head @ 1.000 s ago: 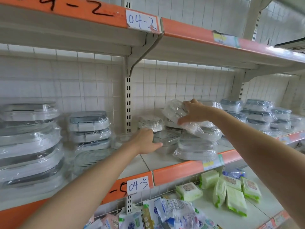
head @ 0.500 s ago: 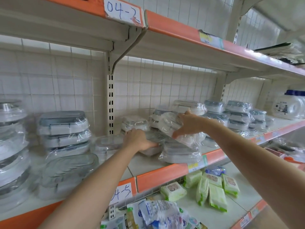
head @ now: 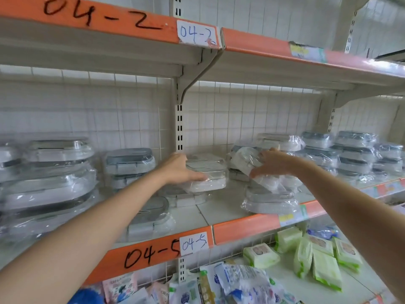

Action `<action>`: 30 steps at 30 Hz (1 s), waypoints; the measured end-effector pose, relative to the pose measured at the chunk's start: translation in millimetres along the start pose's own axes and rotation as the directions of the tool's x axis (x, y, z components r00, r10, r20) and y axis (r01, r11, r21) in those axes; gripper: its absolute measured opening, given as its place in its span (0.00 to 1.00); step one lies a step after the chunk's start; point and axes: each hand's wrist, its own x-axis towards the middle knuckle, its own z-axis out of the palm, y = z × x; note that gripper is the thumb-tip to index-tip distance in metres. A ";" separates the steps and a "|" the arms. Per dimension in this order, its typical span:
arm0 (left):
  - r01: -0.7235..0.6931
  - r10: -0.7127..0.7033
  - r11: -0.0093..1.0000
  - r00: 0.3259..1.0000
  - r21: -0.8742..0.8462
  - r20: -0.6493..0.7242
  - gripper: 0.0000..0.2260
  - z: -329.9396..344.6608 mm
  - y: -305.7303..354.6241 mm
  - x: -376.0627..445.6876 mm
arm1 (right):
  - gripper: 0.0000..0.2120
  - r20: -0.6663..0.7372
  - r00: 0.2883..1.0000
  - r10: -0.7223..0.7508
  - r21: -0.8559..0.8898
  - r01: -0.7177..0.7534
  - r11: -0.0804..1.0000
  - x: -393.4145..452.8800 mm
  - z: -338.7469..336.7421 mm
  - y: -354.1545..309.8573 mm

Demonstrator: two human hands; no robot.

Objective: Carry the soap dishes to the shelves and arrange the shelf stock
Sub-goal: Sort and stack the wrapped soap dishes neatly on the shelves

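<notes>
Middle shelf (head: 245,229), both hands at stock just right of centre upright (head: 179,128)

Left hand (head: 182,170) grips left end of wrapped soap dish (head: 206,174); dish sits level on top of another pack, long axis left-right, body lying right of grip

Right hand (head: 274,163) holds tilted wrapped dish (head: 245,157) from right side, fingers curled over it, above low stack at shelf front (head: 269,200)

Gap between the two dishes narrow; tilted dish looks due to drop onto stack below right hand, the nearer hand

Orange-edged shelves (head: 245,229) stand against a white grid back panel (head: 252,110).
</notes>
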 end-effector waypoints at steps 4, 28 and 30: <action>0.000 -0.001 0.997 1.000 0.074 0.012 0.21 -31.1 -25.3 -33.5 | 0.33 -0.006 0.996 -0.093 -0.001 0.093 0.996 -8.9 -3.3 -30.8; -0.013 -0.009 0.769 0.999 0.639 0.032 0.39 -87.3 -98.6 -118.0 | 0.39 0.100 0.813 -0.574 0.241 0.540 0.807 -15.3 7.7 -202.4; 0.000 0.007 0.796 1.000 0.605 -0.008 0.40 -92.1 -98.0 -121.3 | 0.41 0.107 0.797 -0.594 0.237 0.560 0.794 -17.0 9.5 -212.9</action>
